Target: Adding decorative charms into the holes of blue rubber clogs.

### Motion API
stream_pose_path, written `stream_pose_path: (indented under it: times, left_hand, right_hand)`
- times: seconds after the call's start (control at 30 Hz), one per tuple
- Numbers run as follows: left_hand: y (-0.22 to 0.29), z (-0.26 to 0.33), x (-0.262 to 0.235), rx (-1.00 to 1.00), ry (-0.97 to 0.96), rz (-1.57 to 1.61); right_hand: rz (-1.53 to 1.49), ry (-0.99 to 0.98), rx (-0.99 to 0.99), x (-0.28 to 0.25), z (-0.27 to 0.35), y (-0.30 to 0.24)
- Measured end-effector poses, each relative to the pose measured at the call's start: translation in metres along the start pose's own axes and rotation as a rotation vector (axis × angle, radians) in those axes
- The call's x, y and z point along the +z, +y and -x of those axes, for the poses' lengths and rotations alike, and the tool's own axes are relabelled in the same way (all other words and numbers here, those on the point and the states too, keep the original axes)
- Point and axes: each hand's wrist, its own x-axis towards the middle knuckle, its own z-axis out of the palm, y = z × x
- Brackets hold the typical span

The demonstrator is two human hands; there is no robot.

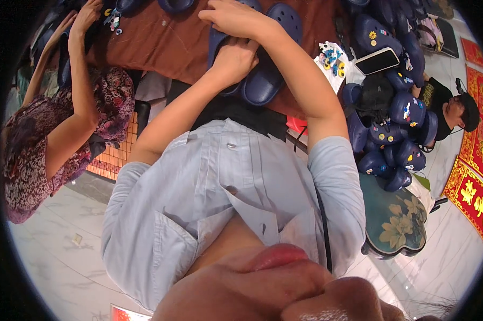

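Note:
In front of me on the brown cloth lie two navy foam clogs, their heels toward me. My left hand [236, 61] is closed at the opening of the left clog [215, 47]; its fingertips are hidden inside. Crossing above it, my right hand [232, 20] reaches over the front of the same clog with bent fingers. Whatever may be between those fingers is too hidden to make out. Beside my hands stands the right clog [264, 80], untouched, with holes across its rounded top.
Brown cloth [161, 48] covers the table. At right are small charms [335, 63] on white paper, a phone [378, 61] and piled charm-decorated clogs [407, 109]. A flower-printed stool [396, 219] stands nearby. A co-worker in a patterned top [48, 144] works at left; another person sits at right.

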Motion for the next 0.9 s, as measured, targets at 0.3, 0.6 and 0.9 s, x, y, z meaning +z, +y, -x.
stream_pose_path:
  times: [0.3, 0.6, 0.9]
  left_hand:
    - [-0.010, 0.002, 0.009, -0.012, -0.166, 0.023]
    - [-0.003, 0.001, 0.001, -0.035, -0.014, -0.012]
    - [0.003, -0.002, -0.004, -0.098, -0.114, -0.020]
  right_hand:
    - [0.249, -0.341, 0.435, -0.001, -0.017, -0.024]
    - [0.208, -0.409, 0.394, -0.022, -0.021, -0.017]
    - [-0.431, 0.182, 0.386, -0.058, 0.046, 0.016]
